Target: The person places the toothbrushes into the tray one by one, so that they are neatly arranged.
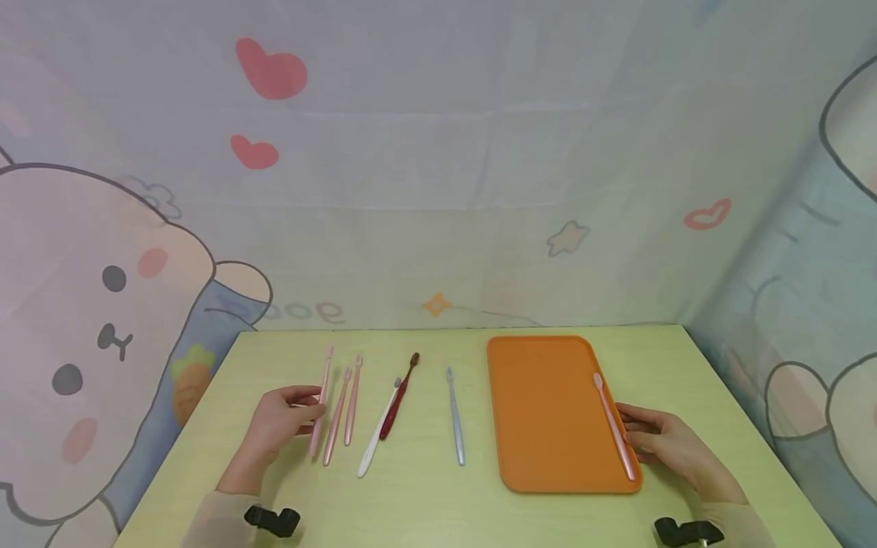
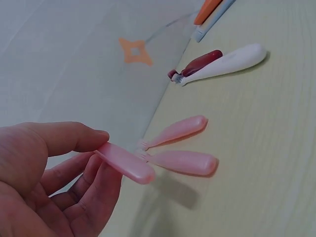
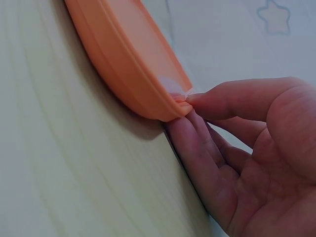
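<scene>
In the head view, the left hand (image 1: 282, 417) pinches a pink toothbrush (image 1: 325, 378) near the desk's (image 1: 438, 514) left edge, the fingers closed around its middle, bristle end toward the far edge. It looks light and stiff, its glossy plastic perhaps a little slippery, so mid-handle seems the sound place to hold it. Two more pink toothbrushes (image 1: 336, 418) lie just right of the fingers, clear of them. The right hand (image 1: 668, 443) grips the right-hand rim of an orange tray (image 1: 544, 418), which lies toward the desk's right edge; a pink toothbrush on the tray (image 1: 614, 430) rests along that same side, close to the fingertips.

In the left wrist view, thumb and fingers hold the brush, its rounded handle end jutting past them above the desk; its bristles are out of sight.

In the right wrist view, the thumb bears on the tray's rim and the fingers are outside and under it. The tray seems light, rigid and smooth, best taken by that raised lip. A pink bit shows just inside the rim by the thumb; whether they touch cannot be told
</scene>
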`<state>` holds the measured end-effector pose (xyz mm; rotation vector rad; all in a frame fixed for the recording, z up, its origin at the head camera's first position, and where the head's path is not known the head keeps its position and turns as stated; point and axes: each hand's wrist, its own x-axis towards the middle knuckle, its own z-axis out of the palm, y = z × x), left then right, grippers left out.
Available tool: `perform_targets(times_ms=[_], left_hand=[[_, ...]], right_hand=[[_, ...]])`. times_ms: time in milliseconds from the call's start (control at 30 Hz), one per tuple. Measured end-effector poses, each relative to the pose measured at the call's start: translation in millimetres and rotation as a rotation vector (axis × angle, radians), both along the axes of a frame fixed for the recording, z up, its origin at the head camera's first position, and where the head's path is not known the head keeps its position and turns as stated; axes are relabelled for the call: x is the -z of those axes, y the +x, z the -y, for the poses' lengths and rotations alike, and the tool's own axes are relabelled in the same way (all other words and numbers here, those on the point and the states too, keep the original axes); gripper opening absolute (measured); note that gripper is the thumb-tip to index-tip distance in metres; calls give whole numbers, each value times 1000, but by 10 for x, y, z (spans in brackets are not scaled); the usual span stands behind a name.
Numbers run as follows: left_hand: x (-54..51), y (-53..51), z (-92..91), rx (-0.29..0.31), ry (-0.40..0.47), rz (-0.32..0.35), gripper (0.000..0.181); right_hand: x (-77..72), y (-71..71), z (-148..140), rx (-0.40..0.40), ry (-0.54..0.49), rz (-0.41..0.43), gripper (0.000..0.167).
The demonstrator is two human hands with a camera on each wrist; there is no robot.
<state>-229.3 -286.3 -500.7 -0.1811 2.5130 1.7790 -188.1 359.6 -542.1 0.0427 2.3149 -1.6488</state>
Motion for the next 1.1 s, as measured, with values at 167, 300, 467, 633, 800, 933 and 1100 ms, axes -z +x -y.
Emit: perform_targets(times_ms=[167,300,467,633,800,933,1100], left_hand=[[-28,-5,-101,17,26,-13,47],[-47,-6,-190,33,34,-27,46],[-64,-19,-306,42,52,-29,43],[-103,-4,-435,53,71,-33,41],[-121,26,-571,80,92,-36,40],[-115,41,-682,115,94,-47,38],[-88,43,-834,159,132,-53,38]], right_hand=[[-23,5,-1,-4,5,3,69],[-26,10,-6,-1,4,10,69],[-27,17,-7,3,10,13,70],[-30,19,4,5,23,12,70],[-21,18,8,-4,16,5,69],[-18,15,12,-14,-6,5,69],[-29,19,24,-26,-24,8,68]])
